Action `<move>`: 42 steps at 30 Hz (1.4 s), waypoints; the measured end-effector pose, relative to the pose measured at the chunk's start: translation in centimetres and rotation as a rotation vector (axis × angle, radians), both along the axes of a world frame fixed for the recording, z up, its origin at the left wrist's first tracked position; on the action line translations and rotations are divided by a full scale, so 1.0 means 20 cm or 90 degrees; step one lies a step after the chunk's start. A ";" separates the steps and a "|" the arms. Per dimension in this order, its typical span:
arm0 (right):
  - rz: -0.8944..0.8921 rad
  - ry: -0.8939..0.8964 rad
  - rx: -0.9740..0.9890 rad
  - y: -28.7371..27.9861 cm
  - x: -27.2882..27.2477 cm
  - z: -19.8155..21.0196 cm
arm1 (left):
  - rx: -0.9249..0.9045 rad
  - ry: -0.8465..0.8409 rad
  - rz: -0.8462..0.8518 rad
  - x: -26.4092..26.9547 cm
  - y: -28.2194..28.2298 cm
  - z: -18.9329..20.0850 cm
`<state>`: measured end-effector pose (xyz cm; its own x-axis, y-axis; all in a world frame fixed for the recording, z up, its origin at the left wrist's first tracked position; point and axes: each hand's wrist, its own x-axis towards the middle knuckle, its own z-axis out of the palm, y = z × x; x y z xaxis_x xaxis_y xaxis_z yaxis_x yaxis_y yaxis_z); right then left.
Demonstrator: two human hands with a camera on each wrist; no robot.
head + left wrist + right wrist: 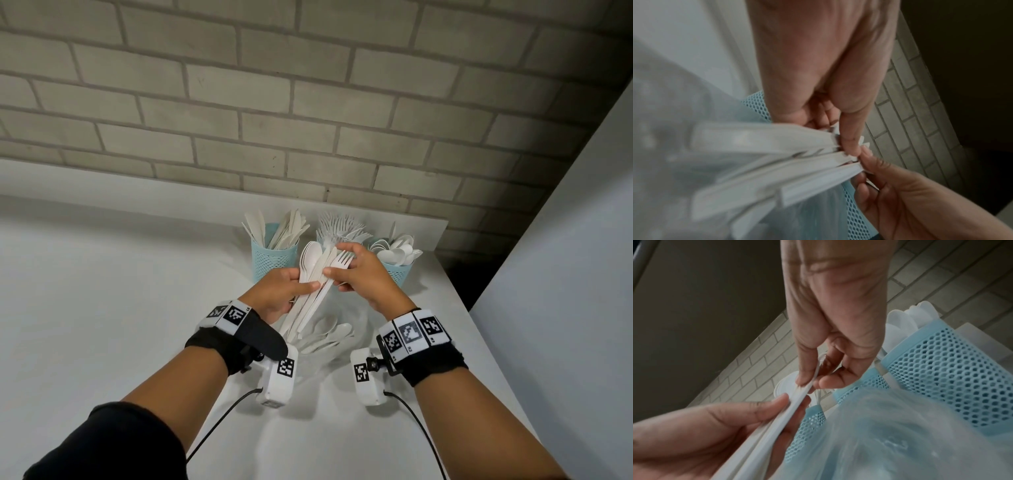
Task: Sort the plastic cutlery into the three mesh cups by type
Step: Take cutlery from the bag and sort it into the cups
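My left hand [291, 284] grips a mixed bundle of white plastic cutlery [313, 291] above the table, with spoons, a knife and forks fanned upward. My right hand [346, 270] pinches a white fork [339, 262] at the right edge of that bundle. Three light blue mesh cups stand behind: the left cup [272, 260] holds knives, the middle cup [325, 236] holds forks, the right cup [399, 270] holds spoons. In the left wrist view the thumb presses the bundle's handles [789, 162]. In the right wrist view thumb and forefinger pinch one handle [803, 392].
Loose white spoons [329, 335] lie on the white table [102, 308] under my hands. A brick wall [308, 102] rises right behind the cups. The table's right edge [479, 329] runs close beside the spoon cup, next to a white panel.
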<state>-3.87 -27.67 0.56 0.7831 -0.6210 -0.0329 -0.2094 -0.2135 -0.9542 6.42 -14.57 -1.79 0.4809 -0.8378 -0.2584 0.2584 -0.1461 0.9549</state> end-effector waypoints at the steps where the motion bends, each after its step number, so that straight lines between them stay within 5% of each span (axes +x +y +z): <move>1: -0.005 -0.001 -0.015 0.00 0.00 0.00 | -0.003 -0.001 0.009 0.00 0.00 0.00; 6: -0.078 -0.064 -0.101 -0.02 -0.03 0.09 | -0.031 0.011 0.063 -0.02 -0.02 -0.01; 11: -0.345 -0.311 -0.240 -0.14 -0.12 0.30 | -0.052 0.019 0.051 -0.03 -0.05 0.01; 14: -0.409 -0.374 -0.302 -0.18 -0.16 0.38 | -0.072 0.025 0.053 -0.05 -0.07 0.03; 21: -0.317 -0.187 -0.420 -0.20 0.05 0.32 | -0.113 0.027 0.071 -0.09 -0.12 0.06; 30: -0.111 0.213 -0.605 -0.16 0.20 0.14 | -0.144 0.035 0.091 -0.08 -0.13 0.04; 35: -0.027 0.322 -0.611 -0.19 0.21 0.18 | -0.161 0.052 0.110 -0.07 -0.12 0.04; 42: -0.167 -0.070 -0.359 -0.02 0.14 0.25 | -0.204 0.109 0.123 -0.09 -0.12 0.07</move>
